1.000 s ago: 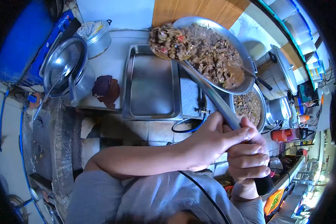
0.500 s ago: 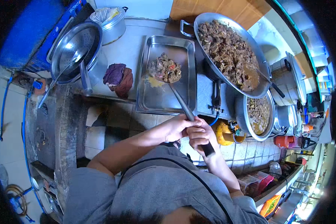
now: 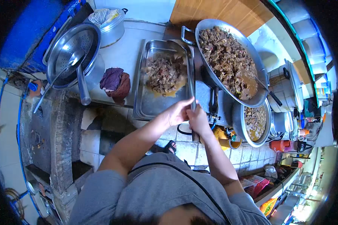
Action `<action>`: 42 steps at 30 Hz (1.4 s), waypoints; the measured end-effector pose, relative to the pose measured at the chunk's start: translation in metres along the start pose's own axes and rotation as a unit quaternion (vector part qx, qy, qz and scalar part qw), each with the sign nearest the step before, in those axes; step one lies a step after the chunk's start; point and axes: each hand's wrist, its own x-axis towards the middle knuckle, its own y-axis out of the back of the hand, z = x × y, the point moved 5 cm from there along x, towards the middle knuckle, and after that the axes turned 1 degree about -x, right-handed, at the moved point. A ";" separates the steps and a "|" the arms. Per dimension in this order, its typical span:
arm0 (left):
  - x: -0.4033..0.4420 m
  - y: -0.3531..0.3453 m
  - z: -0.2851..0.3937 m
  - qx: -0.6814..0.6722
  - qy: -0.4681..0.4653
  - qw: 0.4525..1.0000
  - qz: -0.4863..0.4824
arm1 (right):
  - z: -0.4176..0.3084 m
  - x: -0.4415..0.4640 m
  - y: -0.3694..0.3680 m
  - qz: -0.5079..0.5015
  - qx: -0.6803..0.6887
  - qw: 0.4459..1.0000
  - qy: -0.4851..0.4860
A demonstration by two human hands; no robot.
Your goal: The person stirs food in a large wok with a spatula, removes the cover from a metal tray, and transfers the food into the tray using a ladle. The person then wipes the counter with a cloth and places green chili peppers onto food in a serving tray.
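My left hand [image 3: 179, 111] and my right hand [image 3: 199, 119] are both closed round the long handle of a metal ladle [image 3: 192, 84]. The handle points away from me along the right side of a rectangular steel tray [image 3: 144, 107]. The ladle's head is blurred near the tray's far right corner. In the tray lies a heap of chopped cooked meat [image 3: 163, 75] with brownish liquid around it. Right of the tray, a large wok-like pan [image 3: 200, 34] holds a big mound of the same kind of meat in sauce, with a dark-handled utensil [image 3: 272, 95] resting in it.
A steel colander [image 3: 71, 45] with utensils and a purple and brown cloth [image 3: 115, 80] are left of the tray. A lidded pot [image 3: 110, 30] stands behind. Below the wok sits a pot of stew [image 3: 257, 122]. A gas burner [image 3: 214, 105] and yellow object [image 3: 221, 137] are close on the right.
The ladle has swung from the tray's middle to its far right side, and the meat it carried now lies in the tray. Both hands moved slightly away from my body.
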 end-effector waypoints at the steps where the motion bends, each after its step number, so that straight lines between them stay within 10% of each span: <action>1: -0.001 0.002 -0.002 0.018 -0.005 0.999 0.043 | -0.003 -0.009 0.003 0.042 -0.069 0.995 0.062; 12: -0.037 0.001 -0.056 0.184 0.121 0.972 -0.083 | 0.031 -0.097 0.023 0.014 -0.150 0.988 0.022; 19: -0.050 -0.039 -0.050 0.269 0.118 0.934 -0.205 | -0.041 -0.123 0.080 -0.067 0.245 0.956 -0.149; 23: -0.050 -0.052 -0.043 0.319 0.083 0.910 -0.252 | -0.062 -0.145 0.137 -0.044 0.547 0.800 -0.241; 28: -0.051 -0.066 -0.038 0.339 0.101 0.892 -0.282 | -0.035 -0.149 0.225 0.103 0.151 0.951 -0.251; 31: -0.057 -0.064 -0.034 0.314 0.118 0.905 -0.263 | 0.003 -0.131 0.260 0.135 -0.022 0.950 -0.281; 37: -0.058 -0.061 -0.025 0.301 0.122 0.916 -0.236 | 0.029 -0.102 0.279 0.133 -0.038 0.921 -0.364; 42: -0.043 -0.067 -0.029 0.309 0.107 0.912 -0.246 | 0.016 -0.088 0.230 0.071 0.322 0.816 -0.475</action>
